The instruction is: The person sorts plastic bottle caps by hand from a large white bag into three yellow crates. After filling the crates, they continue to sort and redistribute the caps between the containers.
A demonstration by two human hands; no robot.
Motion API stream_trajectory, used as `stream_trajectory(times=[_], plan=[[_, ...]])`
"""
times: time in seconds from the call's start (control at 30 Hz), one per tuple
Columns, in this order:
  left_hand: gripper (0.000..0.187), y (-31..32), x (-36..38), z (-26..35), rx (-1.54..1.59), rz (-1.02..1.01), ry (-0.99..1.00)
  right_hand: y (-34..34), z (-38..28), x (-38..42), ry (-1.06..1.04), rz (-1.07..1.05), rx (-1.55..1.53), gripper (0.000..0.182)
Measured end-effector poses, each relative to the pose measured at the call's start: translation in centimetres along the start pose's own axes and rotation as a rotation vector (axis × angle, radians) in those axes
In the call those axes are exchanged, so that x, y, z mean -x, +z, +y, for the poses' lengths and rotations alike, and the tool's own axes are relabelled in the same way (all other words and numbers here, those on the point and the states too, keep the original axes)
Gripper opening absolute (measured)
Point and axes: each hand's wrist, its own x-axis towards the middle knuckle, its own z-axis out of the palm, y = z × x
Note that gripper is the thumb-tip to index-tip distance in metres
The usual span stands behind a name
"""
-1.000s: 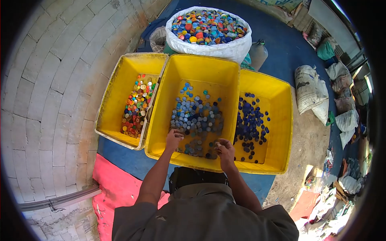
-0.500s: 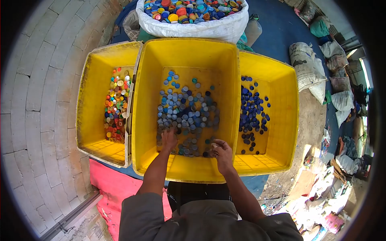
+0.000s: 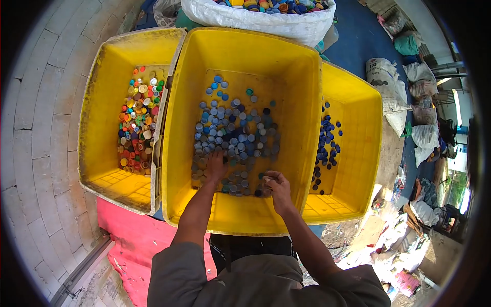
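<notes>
Blue and grey bottle caps [image 3: 232, 125] lie spread over the floor of the middle yellow bin [image 3: 171, 128]. My left hand [image 3: 217, 166] reaches down among these caps, its fingertips at the lower part of the pile; what the fingers touch is too small to tell. Over the bin's lower right part, my right hand [image 3: 277, 190] is curled with thumb and fingers close together, near a few dark caps; anything between its fingers cannot be made out.
The left yellow bin [image 3: 92, 117] holds mixed-colour caps [image 3: 139, 123]. Dark blue caps [image 3: 327, 138] lie in the right yellow bin [image 3: 360, 153]. Behind stands a white sack [image 3: 261, 25] full of caps. Filled bags [image 3: 388, 89] line the right side.
The camera view has shifted and turned slightly. My left hand has moved a little further up among the caps. My right hand stays curled near the bin's lower right.
</notes>
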Motion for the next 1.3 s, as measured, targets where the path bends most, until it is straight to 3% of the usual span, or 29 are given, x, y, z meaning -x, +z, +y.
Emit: stream_trajectory(times=[0.07,0.17,0.27,0.37,0.5,0.63,0.73,0.93,1.03,1.13,1.3], plan=[[0.044,0.0,0.1,0.7,0.197,0.069,-0.164,1.1,0.0,-1.2,-0.037,0.003,0.102,0.027],[0.043,-4.6,0.0,3.4,0.648,-0.135,-0.677,2.8,0.2,-3.8,-0.17,0.009,0.317,0.03],[0.034,-5.2,0.9,3.4,0.867,-0.028,-0.735,4.5,0.5,-7.3,-0.337,-0.006,0.55,0.036],[0.019,-6.7,2.3,2.3,1.443,-0.116,-0.635,6.2,0.3,-10.7,-0.391,-0.048,0.754,0.045],[0.021,-10.7,3.0,3.8,1.517,-0.078,-0.726,7.9,0.6,-15.5,-0.542,-0.09,1.025,0.06],[0.022,-10.6,2.8,2.4,1.413,-0.071,-0.789,9.5,0.3,-18.8,-0.609,-0.089,1.221,0.071],[0.023,-10.1,2.9,2.3,1.263,-0.1,-0.799,10.2,0.3,-19.7,-0.602,-0.102,1.218,0.067],[0.026,-9.4,2.1,3.0,1.087,-0.165,-0.804,9.7,2.2,-21.7,-0.789,-0.101,1.219,0.069],[0.028,-8.7,1.7,3.6,1.015,-0.182,-0.807,9.4,2.5,-22.6,-0.668,-0.127,1.17,0.07],[0.03,-7.9,1.2,3.6,0.939,-0.188,-0.772,9.0,2.7,-23.2,-0.684,-0.139,1.165,0.068],[0.03,-4.8,-0.5,2.4,0.683,-0.028,-0.549,8.4,1.3,-19.1,-0.538,0.109,0.683,0.051]])
